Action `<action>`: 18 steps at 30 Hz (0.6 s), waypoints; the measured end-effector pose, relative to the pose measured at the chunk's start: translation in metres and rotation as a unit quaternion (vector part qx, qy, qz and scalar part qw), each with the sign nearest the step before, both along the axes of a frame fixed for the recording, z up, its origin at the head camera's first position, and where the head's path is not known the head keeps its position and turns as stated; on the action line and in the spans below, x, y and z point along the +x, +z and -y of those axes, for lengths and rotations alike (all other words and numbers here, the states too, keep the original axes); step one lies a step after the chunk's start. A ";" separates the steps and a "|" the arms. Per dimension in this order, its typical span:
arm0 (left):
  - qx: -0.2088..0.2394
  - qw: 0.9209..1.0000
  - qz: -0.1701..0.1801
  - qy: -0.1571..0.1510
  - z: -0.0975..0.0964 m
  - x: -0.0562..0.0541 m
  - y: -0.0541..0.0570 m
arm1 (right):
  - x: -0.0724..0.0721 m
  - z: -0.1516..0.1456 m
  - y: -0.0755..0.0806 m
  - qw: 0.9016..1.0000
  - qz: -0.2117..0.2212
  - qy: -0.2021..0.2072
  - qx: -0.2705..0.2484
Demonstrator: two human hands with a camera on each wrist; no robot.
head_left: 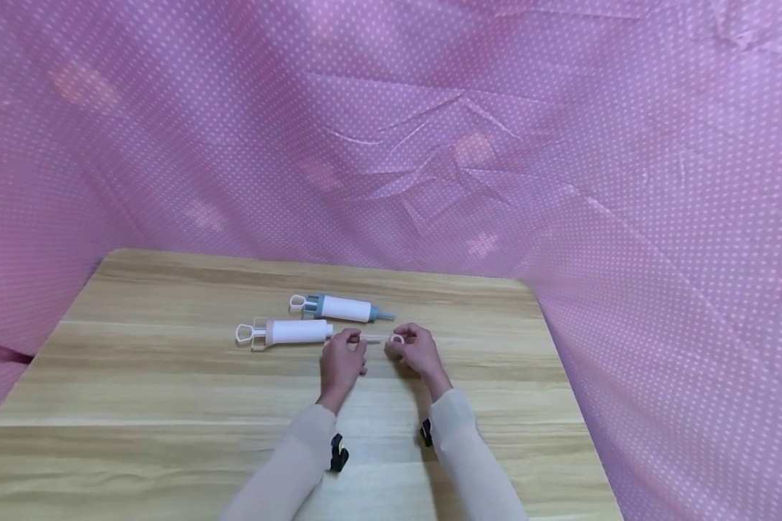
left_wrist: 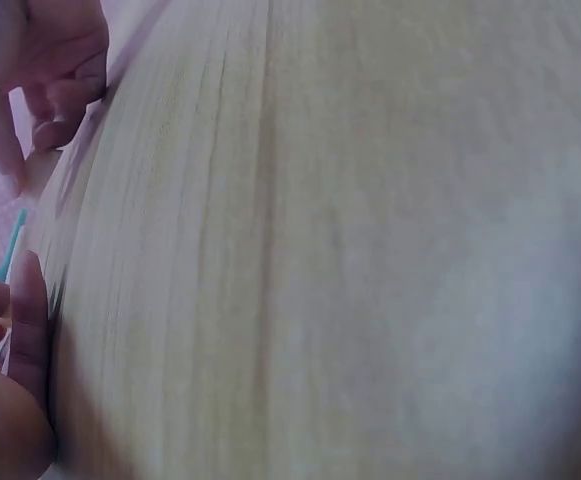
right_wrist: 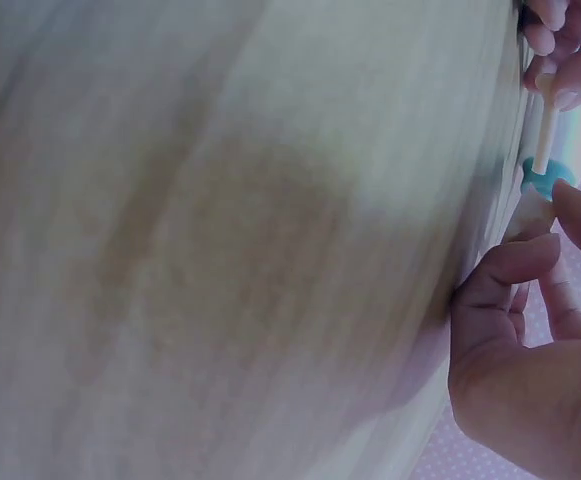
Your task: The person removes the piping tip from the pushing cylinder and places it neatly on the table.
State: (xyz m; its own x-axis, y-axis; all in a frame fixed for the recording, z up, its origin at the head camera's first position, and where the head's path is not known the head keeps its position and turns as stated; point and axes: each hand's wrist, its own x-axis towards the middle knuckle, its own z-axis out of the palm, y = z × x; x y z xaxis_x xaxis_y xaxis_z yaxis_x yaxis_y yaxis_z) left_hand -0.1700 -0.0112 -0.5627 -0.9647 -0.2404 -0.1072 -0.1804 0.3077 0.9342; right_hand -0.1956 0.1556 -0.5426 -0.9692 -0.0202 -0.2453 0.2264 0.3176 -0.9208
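Observation:
My left hand [head_left: 342, 365] pinches a slim pale pink nozzle [right_wrist: 546, 135], whose thin end points toward my right hand [head_left: 420, 353]. Between the right thumb and forefinger is a small cream-coloured piece [right_wrist: 532, 214], partly covered by the fingertips; in the left wrist view the cream piece [left_wrist: 40, 172] shows only as a blur. The two hands face each other a short way apart, low over the table. Just left of my left hand lies a white syringe-like tube [head_left: 298, 331] with a pale pink collar and a loop handle.
Behind the hands lies a second syringe-like tube [head_left: 345, 308], white with blue-green ends and a thin blue-green nozzle pointing right. Both lie on a wood-grain table [head_left: 169, 420]. Pink dotted cloth [head_left: 391, 145] hangs round the table's back and sides.

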 end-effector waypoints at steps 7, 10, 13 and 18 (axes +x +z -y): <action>-0.005 1.000 -0.011 0.001 0.000 0.001 0.001 | -0.002 0.001 -0.001 0.999 0.002 -0.002 0.034; -0.017 1.000 -0.012 0.002 -0.001 0.001 0.002 | -0.002 0.001 -0.003 0.999 -0.001 0.001 0.043; -0.026 1.000 -0.011 0.001 -0.001 0.003 0.003 | -0.003 0.001 -0.003 0.998 -0.012 0.007 0.053; -0.022 1.000 -0.008 -0.001 -0.001 0.004 0.003 | -0.002 0.001 -0.002 0.998 -0.023 0.013 0.056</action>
State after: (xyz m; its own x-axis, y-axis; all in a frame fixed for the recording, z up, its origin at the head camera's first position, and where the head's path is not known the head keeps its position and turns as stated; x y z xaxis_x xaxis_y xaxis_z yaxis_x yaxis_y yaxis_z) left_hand -0.1661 -0.0102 -0.5594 -0.9665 -0.2433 -0.0812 -0.1655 0.3496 0.9222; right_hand -0.1976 0.1543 -0.5447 -0.9789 -0.0207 -0.2032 0.1755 0.4238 -0.8886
